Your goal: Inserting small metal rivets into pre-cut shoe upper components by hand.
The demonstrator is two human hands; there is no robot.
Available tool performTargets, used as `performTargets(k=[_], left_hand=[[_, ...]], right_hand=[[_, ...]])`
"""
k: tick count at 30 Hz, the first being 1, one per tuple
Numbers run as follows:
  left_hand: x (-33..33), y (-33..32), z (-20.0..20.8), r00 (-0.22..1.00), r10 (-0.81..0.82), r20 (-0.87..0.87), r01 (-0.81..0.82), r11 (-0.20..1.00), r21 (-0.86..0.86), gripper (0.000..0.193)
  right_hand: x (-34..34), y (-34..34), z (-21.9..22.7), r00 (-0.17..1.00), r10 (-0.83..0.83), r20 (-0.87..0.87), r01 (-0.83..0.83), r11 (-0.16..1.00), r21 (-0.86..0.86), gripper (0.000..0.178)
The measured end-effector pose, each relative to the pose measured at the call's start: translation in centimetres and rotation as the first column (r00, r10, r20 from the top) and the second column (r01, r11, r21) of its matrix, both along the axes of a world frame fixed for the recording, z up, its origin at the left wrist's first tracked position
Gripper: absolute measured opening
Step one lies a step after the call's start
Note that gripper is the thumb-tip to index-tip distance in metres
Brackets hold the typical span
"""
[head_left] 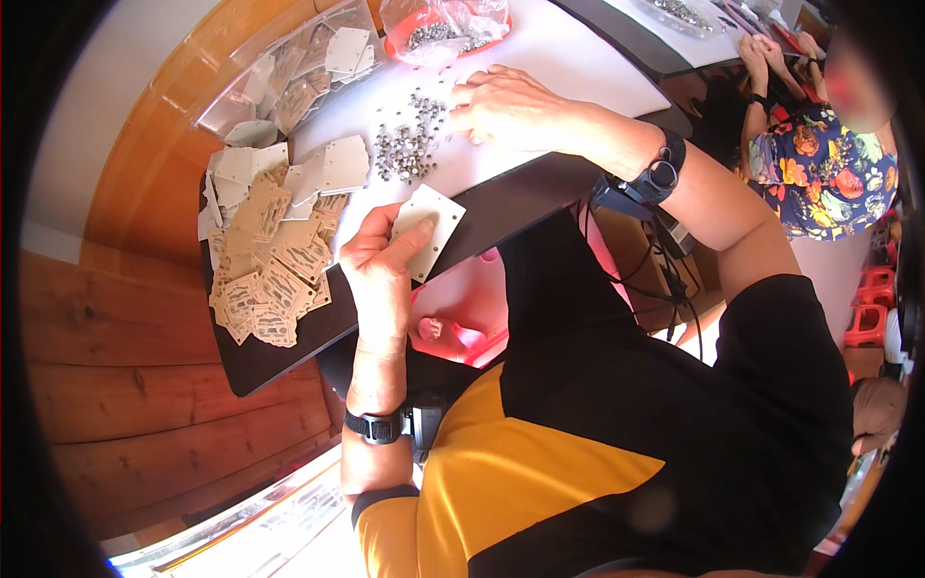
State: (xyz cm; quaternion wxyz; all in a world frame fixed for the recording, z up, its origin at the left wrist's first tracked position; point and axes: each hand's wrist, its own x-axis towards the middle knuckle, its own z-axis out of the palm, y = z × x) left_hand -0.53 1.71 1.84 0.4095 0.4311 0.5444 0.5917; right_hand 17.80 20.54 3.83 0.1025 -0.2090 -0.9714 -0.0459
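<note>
left hand [378,258], clamped on white card [439,218]; from card: metal studs [405,152], eleven o'clock; right hand [509,108], one o'clock, grip hard to tell.

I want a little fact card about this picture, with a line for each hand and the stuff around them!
Left hand: grips a white card with dark dots
Right hand: curled beside scattered small metal pieces; can't tell if it holds one
Card heap: brown printed cards mixed with white ones
Far side: clear plastic bin of cards; red container holding a plastic bag and metal bits
Nearby: another person in a flowered top
</note>
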Motion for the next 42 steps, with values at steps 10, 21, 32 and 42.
performTargets(k=[10,21,32,42], left_hand=[[-0.4,0.5,0.3,0.998,-0.004,0.063,0.009,0.996,-0.09,0.028],[1.8,-0.5,-0.4,0.647,0.234,-0.725,0.08,0.926,0.37,0.014],[1.6,-0.3,-1.2,0.894,0.144,-0.424,-0.057,0.976,0.211,0.019],[1.2,-0.9,-0.6,0.875,0.075,-0.479,0.016,0.983,0.184,0.024]], right_hand=[[0.4,0.2,-0.9,0.996,0.043,-0.084,-0.037,0.997,0.063,0.014],[2.1,1.1,-0.8,0.957,-0.11,-0.269,0.098,0.994,-0.058,0.007],[0.6,0.8,-1.8,0.975,-0.101,-0.197,0.09,0.994,-0.065,0.007],[1.8,1.1,-1.4,0.971,-0.069,-0.23,0.058,0.997,-0.056,0.012]])
